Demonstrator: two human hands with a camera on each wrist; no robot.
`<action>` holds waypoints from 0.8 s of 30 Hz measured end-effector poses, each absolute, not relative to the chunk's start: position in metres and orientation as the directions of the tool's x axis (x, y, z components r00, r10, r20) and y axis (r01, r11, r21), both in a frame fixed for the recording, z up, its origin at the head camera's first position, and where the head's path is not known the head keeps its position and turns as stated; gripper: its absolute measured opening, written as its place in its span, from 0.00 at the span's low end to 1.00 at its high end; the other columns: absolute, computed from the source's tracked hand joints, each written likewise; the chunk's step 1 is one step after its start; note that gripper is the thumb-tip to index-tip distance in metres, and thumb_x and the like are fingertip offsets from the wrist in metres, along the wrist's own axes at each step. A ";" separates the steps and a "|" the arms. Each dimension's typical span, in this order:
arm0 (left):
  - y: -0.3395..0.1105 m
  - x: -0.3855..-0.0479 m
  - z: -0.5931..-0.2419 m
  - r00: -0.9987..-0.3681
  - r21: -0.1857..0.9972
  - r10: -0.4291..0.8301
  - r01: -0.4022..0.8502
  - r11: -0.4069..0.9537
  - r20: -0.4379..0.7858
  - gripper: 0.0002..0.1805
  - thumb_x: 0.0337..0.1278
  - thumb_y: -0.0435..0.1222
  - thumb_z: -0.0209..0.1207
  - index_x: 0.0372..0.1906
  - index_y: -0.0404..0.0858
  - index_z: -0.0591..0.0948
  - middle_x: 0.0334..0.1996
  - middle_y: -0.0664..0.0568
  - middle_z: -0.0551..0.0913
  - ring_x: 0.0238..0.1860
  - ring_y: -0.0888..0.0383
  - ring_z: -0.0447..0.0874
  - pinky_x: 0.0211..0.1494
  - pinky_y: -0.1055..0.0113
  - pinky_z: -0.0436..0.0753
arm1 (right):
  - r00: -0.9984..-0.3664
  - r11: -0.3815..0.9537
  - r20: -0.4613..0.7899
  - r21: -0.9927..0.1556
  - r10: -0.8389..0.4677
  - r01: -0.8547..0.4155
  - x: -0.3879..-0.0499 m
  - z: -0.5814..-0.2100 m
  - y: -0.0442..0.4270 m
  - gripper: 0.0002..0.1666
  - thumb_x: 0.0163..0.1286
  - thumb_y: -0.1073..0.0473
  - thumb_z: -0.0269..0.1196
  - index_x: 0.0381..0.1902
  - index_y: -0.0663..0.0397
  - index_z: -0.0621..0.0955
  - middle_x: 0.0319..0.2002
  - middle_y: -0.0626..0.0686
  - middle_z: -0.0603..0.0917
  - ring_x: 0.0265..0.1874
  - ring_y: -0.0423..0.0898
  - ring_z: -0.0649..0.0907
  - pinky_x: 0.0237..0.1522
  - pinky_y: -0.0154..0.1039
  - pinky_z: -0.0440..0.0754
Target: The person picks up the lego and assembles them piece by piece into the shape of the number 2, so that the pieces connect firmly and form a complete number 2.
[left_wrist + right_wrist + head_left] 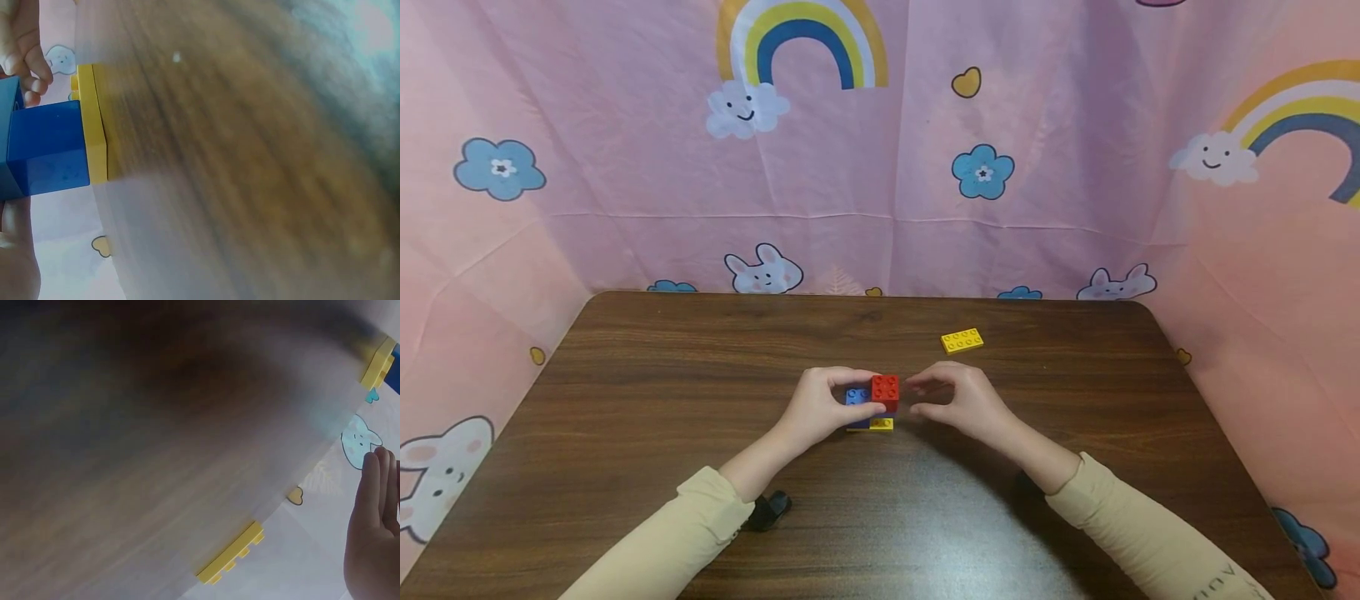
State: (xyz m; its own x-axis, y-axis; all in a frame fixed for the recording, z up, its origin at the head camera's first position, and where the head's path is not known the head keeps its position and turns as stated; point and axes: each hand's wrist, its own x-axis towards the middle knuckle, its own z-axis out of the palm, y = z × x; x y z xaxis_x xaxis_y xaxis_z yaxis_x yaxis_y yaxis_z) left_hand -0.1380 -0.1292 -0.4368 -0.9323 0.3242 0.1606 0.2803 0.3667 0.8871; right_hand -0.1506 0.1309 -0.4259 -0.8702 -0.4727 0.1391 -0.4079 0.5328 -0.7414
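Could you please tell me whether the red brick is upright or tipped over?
Upright: in the head view, the red brick has its four-studded face turned up. Whether it is pressed fully down, I cannot tell.

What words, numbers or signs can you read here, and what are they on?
None can be read for sure.
Right sleeve: dark letters, slanted near the picture's edge, too unclear to read.
Red block, blue block, loose yellow block: no writing I can read.
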 end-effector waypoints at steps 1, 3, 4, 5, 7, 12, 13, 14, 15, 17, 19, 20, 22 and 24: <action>-0.129 -0.138 -0.437 -0.932 0.887 0.324 0.282 0.366 0.162 0.21 0.55 0.36 0.79 0.54 0.38 0.91 0.51 0.45 0.93 0.54 0.48 0.90 0.59 0.49 0.90 | -0.872 0.534 0.137 -0.743 -0.469 -0.404 -0.151 -0.425 0.131 0.22 0.61 0.63 0.80 0.53 0.59 0.89 0.49 0.55 0.92 0.47 0.51 0.91 0.54 0.47 0.93; -0.129 -0.138 -0.437 -0.932 0.887 0.324 0.282 0.367 0.162 0.21 0.55 0.37 0.79 0.54 0.38 0.91 0.51 0.45 0.93 0.54 0.48 0.90 0.59 0.50 0.90 | -0.877 0.539 0.136 -0.742 -0.461 -0.399 -0.152 -0.423 0.133 0.22 0.61 0.63 0.80 0.54 0.59 0.89 0.49 0.56 0.92 0.47 0.51 0.91 0.54 0.48 0.93; -0.129 -0.138 -0.436 -0.932 0.886 0.324 0.283 0.368 0.163 0.21 0.55 0.37 0.79 0.54 0.38 0.91 0.51 0.45 0.93 0.54 0.48 0.90 0.59 0.50 0.90 | -0.878 0.540 0.138 -0.742 -0.459 -0.398 -0.153 -0.422 0.134 0.23 0.61 0.63 0.80 0.54 0.60 0.88 0.49 0.56 0.92 0.47 0.51 0.91 0.54 0.48 0.93; -0.129 -0.138 -0.436 -0.932 0.885 0.324 0.283 0.369 0.163 0.21 0.55 0.37 0.79 0.54 0.38 0.91 0.51 0.45 0.93 0.53 0.48 0.91 0.58 0.50 0.90 | -0.879 0.542 0.137 -0.740 -0.457 -0.398 -0.154 -0.422 0.135 0.23 0.61 0.63 0.80 0.54 0.60 0.88 0.49 0.56 0.92 0.48 0.52 0.91 0.55 0.48 0.92; -0.129 -0.138 -0.436 -0.932 0.883 0.324 0.284 0.373 0.163 0.21 0.55 0.37 0.79 0.54 0.38 0.91 0.51 0.45 0.93 0.53 0.48 0.91 0.57 0.51 0.90 | -0.879 0.548 0.141 -0.734 -0.455 -0.401 -0.156 -0.421 0.136 0.24 0.62 0.63 0.80 0.55 0.60 0.88 0.49 0.57 0.92 0.48 0.52 0.91 0.55 0.49 0.92; -0.129 -0.138 -0.436 -0.934 0.880 0.321 0.280 0.383 0.158 0.21 0.54 0.36 0.80 0.54 0.38 0.91 0.51 0.44 0.93 0.53 0.48 0.91 0.56 0.53 0.91 | -0.875 0.542 0.156 -0.732 -0.458 -0.414 -0.161 -0.417 0.141 0.24 0.63 0.64 0.79 0.56 0.62 0.87 0.51 0.58 0.92 0.49 0.54 0.91 0.56 0.51 0.92; -0.129 -0.138 -0.435 -0.935 0.881 0.320 0.278 0.383 0.155 0.21 0.54 0.36 0.80 0.54 0.38 0.91 0.52 0.44 0.93 0.53 0.48 0.91 0.56 0.52 0.91 | -0.876 0.537 0.157 -0.736 -0.457 -0.412 -0.162 -0.415 0.141 0.24 0.63 0.64 0.79 0.56 0.63 0.87 0.51 0.59 0.92 0.49 0.55 0.91 0.56 0.52 0.92; -0.129 -0.138 -0.435 -0.935 0.882 0.319 0.274 0.384 0.152 0.22 0.54 0.36 0.80 0.54 0.38 0.91 0.52 0.44 0.93 0.53 0.48 0.91 0.56 0.52 0.92 | -0.876 0.536 0.158 -0.738 -0.455 -0.411 -0.163 -0.415 0.142 0.24 0.63 0.64 0.79 0.56 0.63 0.86 0.51 0.59 0.92 0.49 0.55 0.91 0.56 0.52 0.92; -0.129 -0.137 -0.435 -0.936 0.883 0.318 0.271 0.384 0.149 0.22 0.54 0.37 0.80 0.55 0.38 0.91 0.52 0.44 0.93 0.54 0.48 0.90 0.56 0.51 0.92 | -0.877 0.533 0.159 -0.741 -0.454 -0.410 -0.164 -0.414 0.143 0.24 0.63 0.64 0.79 0.57 0.63 0.86 0.51 0.59 0.92 0.50 0.55 0.91 0.56 0.53 0.92; -0.128 -0.137 -0.435 -0.938 0.884 0.317 0.265 0.386 0.143 0.22 0.54 0.37 0.80 0.55 0.38 0.91 0.52 0.44 0.93 0.54 0.48 0.90 0.57 0.50 0.91 | -0.881 0.534 0.157 -0.744 -0.445 -0.402 -0.165 -0.412 0.144 0.25 0.63 0.64 0.79 0.57 0.64 0.86 0.51 0.59 0.91 0.50 0.56 0.91 0.57 0.53 0.91; -0.128 -0.137 -0.435 -0.938 0.884 0.316 0.261 0.387 0.139 0.22 0.54 0.37 0.79 0.55 0.38 0.91 0.52 0.44 0.92 0.54 0.48 0.90 0.58 0.50 0.91 | -0.887 0.539 0.156 -0.744 -0.435 -0.395 -0.167 -0.411 0.145 0.25 0.62 0.64 0.79 0.57 0.63 0.86 0.51 0.59 0.91 0.50 0.56 0.91 0.57 0.53 0.91; -0.128 -0.137 -0.435 -0.939 0.884 0.316 0.260 0.388 0.138 0.22 0.54 0.37 0.79 0.55 0.38 0.91 0.53 0.44 0.92 0.54 0.48 0.90 0.58 0.50 0.91 | -0.889 0.541 0.157 -0.743 -0.431 -0.393 -0.168 -0.410 0.146 0.25 0.62 0.65 0.79 0.57 0.63 0.86 0.51 0.59 0.91 0.50 0.57 0.91 0.57 0.53 0.91; -0.128 -0.137 -0.435 -0.939 0.883 0.316 0.262 0.390 0.139 0.22 0.54 0.37 0.80 0.55 0.38 0.91 0.53 0.44 0.92 0.54 0.48 0.90 0.58 0.50 0.91 | -0.892 0.543 0.160 -0.743 -0.422 -0.390 -0.170 -0.409 0.147 0.26 0.61 0.65 0.79 0.57 0.64 0.86 0.51 0.60 0.91 0.50 0.57 0.91 0.57 0.52 0.91; -0.128 -0.137 -0.435 -0.938 0.882 0.316 0.264 0.389 0.141 0.22 0.54 0.37 0.80 0.55 0.37 0.90 0.52 0.44 0.92 0.54 0.47 0.90 0.57 0.50 0.91 | -0.894 0.541 0.171 -0.743 -0.415 -0.393 -0.173 -0.409 0.149 0.26 0.61 0.66 0.79 0.57 0.64 0.86 0.51 0.61 0.91 0.50 0.58 0.91 0.57 0.53 0.91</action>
State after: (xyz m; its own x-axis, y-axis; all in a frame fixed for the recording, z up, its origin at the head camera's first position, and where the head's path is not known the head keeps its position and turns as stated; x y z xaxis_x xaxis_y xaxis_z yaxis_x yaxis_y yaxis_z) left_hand -0.1369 -0.1282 -0.4352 -0.9381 0.3163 0.1415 0.2644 0.3894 0.8823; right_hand -0.1725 0.1485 -0.4091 -0.8936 -0.4151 0.1708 -0.3934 0.5410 -0.7433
